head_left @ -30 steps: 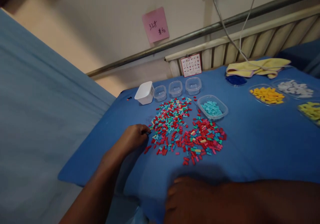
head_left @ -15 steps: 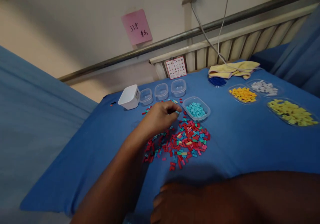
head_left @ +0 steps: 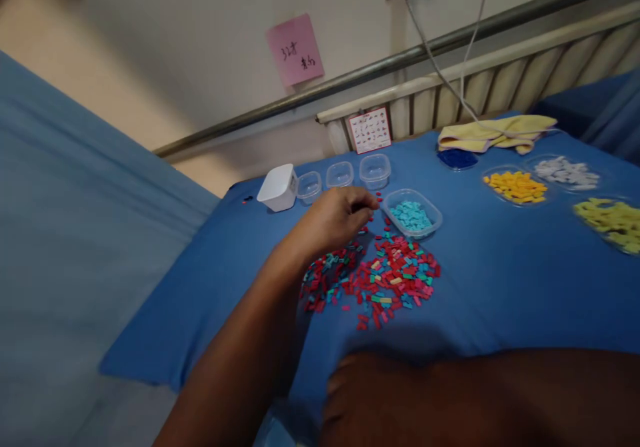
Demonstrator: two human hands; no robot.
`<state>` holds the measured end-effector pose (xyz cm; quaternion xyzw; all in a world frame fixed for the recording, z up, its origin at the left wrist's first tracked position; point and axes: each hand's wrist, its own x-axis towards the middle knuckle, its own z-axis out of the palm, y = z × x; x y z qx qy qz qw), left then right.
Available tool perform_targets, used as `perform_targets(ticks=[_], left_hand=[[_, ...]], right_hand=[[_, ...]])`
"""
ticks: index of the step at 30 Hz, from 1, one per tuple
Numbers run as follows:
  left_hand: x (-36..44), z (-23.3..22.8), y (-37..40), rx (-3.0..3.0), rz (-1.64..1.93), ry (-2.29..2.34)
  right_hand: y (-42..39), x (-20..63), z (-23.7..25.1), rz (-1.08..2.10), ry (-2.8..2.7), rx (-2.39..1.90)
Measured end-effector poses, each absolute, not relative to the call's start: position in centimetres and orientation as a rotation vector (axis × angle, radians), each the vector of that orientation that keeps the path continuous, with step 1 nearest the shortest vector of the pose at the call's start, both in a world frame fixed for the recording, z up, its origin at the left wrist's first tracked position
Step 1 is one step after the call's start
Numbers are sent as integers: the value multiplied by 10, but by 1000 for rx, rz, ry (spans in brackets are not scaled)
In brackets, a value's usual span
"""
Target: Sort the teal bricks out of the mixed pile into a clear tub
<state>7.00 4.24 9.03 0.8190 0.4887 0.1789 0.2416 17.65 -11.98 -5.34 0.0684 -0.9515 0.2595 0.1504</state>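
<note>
My left hand (head_left: pixel 345 217) hovers over the loose pile of small toy bricks (head_left: pixel 395 270), mostly red, pink and teal. Its thumb and fingers are curled in a pinch beside the left rim of a clear tub (head_left: pixel 436 215); anything between the fingertips is too small to make out. Small turquoise bricks (head_left: pixel 411 216) lie inside that tub. Low in the view, on the near side of the pile, my right hand (head_left: pixel 353 394) is dark and blurred. Its fingers look curled in, and what they hold, if anything, is hidden.
Behind the pile stand a white tub (head_left: pixel 279 188) and three clear tubs (head_left: pixel 375 170). To the right are containers of orange bricks (head_left: pixel 517 187), white bricks (head_left: pixel 567 172), yellow bricks (head_left: pixel 613 224) and dark blue pieces (head_left: pixel 457 159), near a yellow cloth (head_left: pixel 495 132).
The view has shifted, so the table things appear farther right. A small teal brick showed at my left fingertips before; now I cannot see it there. My left hand stays beside the turquoise tub.
</note>
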Motion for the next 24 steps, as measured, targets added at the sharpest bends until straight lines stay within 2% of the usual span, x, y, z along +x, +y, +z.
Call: perform_targets(ticks=[2, 8, 12, 16, 24], left_hand=[[44, 93, 32, 2144, 507, 1436], [-23, 87, -4, 1939, 576, 1658], [-56, 75, -33, 1943, 355, 1754], [-62, 64, -55, 1966, 107, 1810], [-47, 53, -54, 2156, -75, 1849]], right_hand=[[-125, 175, -56, 799, -2685, 173], [-134, 177, -66, 642, -2665, 186], [-137, 174, -74, 664, -2642, 213], [-136, 177, -66, 681, -2665, 201], [-134, 181, -48, 717, -2718, 169]])
